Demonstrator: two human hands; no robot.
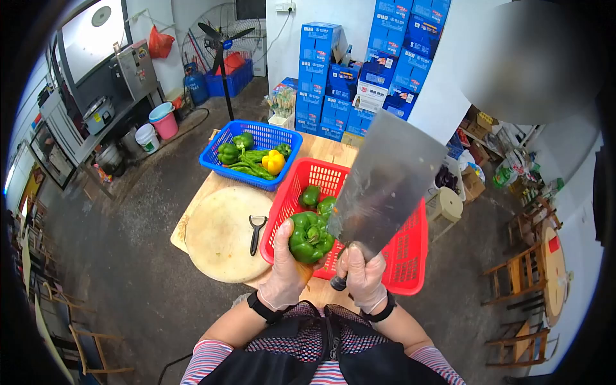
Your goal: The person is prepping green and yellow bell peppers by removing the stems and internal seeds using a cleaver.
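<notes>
My left hand (289, 269), in a clear plastic glove, is wrapped round a green bell pepper (311, 237) with its stem end facing up. My gloved right hand (363, 274) grips the handle of a cleaver (391, 179), its broad blade raised upright and its edge close to the pepper. Beneath both hands lies a red plastic basket (406, 260) with more green bell peppers (310, 197) in it, partly hidden by the blade. To the left is a round wooden cutting board (221, 234), and a black peeler (256, 234) lies on its right side.
A blue basket (250, 181) at the table's back holds green peppers, long green chillies (253, 168) and a yellow bell pepper (274, 162). Blue cartons (314, 77) are stacked against the wall. A black stand (226, 83) rises behind the table, and a stool (444, 205) stands right.
</notes>
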